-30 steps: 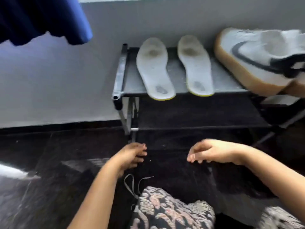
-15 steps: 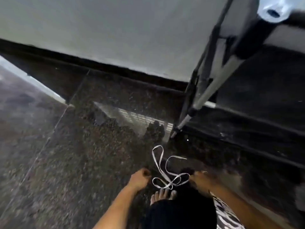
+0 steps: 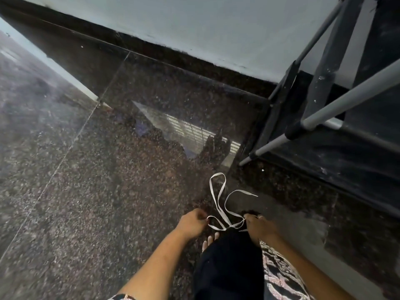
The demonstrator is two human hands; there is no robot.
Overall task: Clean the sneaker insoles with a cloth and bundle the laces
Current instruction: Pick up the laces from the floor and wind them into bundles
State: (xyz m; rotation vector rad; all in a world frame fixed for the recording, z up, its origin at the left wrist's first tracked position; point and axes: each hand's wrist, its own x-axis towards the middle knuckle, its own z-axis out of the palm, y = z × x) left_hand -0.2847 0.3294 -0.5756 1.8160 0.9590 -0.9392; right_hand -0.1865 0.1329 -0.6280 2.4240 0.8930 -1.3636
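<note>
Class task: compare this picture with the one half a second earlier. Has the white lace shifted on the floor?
No clear shift. The white lace lies looped near the rack's foot as before, with the left hand and right hand pinching its ends.

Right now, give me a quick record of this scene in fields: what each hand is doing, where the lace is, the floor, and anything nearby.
left hand: pinching one end of the lace's gathered part
right hand: gripping the other end
white lace: stretched between both hands near the floor, loose loops and one tip trailing forward on the floor
floor: dark speckled polished stone, reflective
shoe rack: metal legs at right, against the wall
bare toes: just behind the lace
insoles, cloth: not in view
</note>
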